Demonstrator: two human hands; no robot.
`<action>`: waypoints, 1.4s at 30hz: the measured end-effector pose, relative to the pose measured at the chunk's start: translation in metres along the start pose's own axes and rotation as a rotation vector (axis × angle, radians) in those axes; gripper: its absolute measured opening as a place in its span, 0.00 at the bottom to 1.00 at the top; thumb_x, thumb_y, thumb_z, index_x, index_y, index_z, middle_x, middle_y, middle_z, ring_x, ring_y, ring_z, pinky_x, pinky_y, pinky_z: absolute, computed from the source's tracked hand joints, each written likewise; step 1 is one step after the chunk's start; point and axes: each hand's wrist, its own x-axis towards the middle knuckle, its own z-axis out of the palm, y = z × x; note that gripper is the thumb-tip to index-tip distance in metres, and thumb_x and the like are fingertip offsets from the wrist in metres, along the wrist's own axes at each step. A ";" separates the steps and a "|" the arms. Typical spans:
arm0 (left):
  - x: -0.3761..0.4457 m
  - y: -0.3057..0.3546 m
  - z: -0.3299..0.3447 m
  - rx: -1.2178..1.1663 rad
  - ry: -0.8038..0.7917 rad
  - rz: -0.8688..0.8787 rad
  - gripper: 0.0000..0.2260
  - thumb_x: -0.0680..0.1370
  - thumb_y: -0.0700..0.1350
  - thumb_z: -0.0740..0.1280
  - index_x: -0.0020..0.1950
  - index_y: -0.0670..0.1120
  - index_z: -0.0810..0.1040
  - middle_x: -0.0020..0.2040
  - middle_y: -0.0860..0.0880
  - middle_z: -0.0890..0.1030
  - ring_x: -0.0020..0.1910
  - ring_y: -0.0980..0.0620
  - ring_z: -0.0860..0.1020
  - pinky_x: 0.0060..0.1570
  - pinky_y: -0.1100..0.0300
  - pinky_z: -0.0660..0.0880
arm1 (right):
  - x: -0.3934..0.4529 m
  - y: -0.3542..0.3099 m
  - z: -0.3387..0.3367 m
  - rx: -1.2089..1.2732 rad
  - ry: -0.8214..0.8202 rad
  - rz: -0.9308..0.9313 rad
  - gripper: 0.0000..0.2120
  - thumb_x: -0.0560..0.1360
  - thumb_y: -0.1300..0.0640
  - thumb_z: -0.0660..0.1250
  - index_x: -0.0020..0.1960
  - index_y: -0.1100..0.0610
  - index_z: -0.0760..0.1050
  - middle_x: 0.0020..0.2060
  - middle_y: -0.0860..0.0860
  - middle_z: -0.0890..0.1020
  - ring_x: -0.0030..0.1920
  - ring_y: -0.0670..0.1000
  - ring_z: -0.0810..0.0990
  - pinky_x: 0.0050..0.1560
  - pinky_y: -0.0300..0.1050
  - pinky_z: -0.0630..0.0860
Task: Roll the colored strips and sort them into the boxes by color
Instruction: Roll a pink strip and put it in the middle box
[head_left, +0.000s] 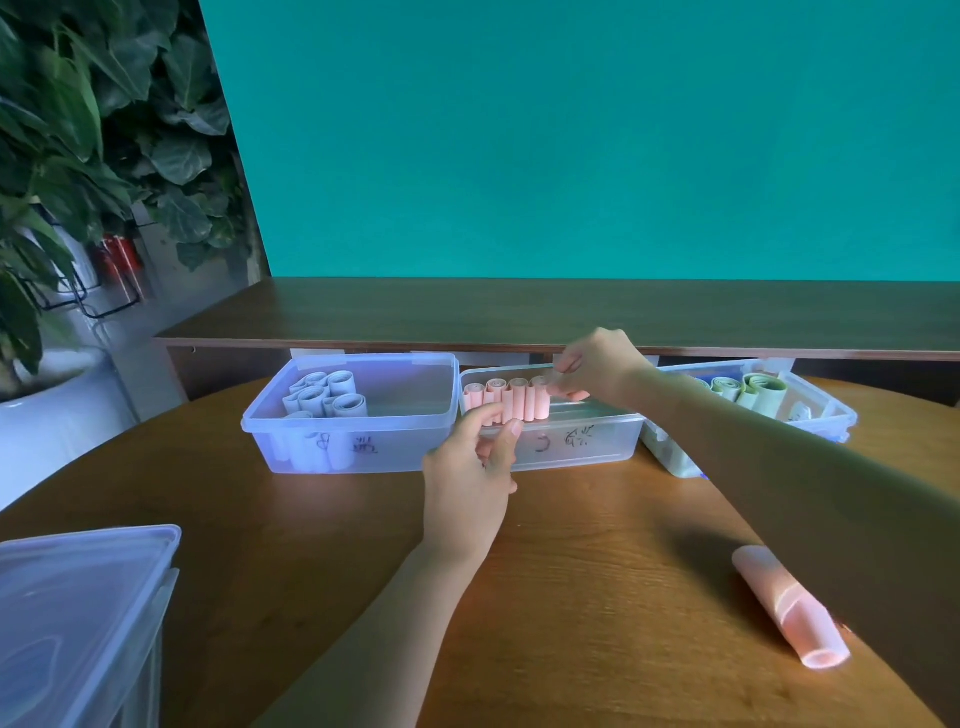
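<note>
Pink rolls (506, 399) stand in a row along the near wall of the middle box (582, 441), at twelve o'clock from me. My right hand (597, 366) reaches over that box with its grip pinching the roll at the right end of the row, while my left hand (470, 470) sits at the box's front wall, fingers curled at the row's left end; I cannot tell if that grip actually grasps a roll. The left box (353, 415), at eleven o'clock, holds pale blue rolls (324, 397); the right box (821, 410), at one o'clock, holds green rolls (748, 389). I judge sorting well along: one more pink roll (789, 608) lies on the counter (597, 571) at four o'clock, not yet boxed
</note>
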 end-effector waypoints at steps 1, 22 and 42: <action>-0.001 0.001 0.000 0.004 0.002 0.006 0.14 0.81 0.53 0.67 0.66 0.53 0.79 0.42 0.54 0.84 0.33 0.59 0.82 0.29 0.72 0.74 | -0.004 0.001 -0.004 0.005 0.012 0.006 0.11 0.75 0.58 0.76 0.55 0.62 0.84 0.48 0.55 0.86 0.48 0.53 0.85 0.56 0.46 0.82; -0.102 0.096 0.050 -0.127 -0.557 -0.025 0.15 0.76 0.56 0.72 0.63 0.59 0.79 0.51 0.60 0.83 0.50 0.64 0.80 0.47 0.73 0.74 | -0.271 0.100 -0.036 0.241 0.409 0.124 0.06 0.76 0.49 0.74 0.52 0.50 0.84 0.44 0.42 0.85 0.44 0.43 0.82 0.43 0.33 0.75; -0.119 0.114 0.077 0.056 -0.426 0.008 0.05 0.78 0.50 0.72 0.48 0.53 0.87 0.45 0.58 0.83 0.46 0.59 0.80 0.45 0.67 0.73 | -0.293 0.117 -0.015 0.296 0.386 0.165 0.12 0.76 0.52 0.74 0.57 0.55 0.85 0.46 0.43 0.80 0.43 0.44 0.76 0.39 0.28 0.67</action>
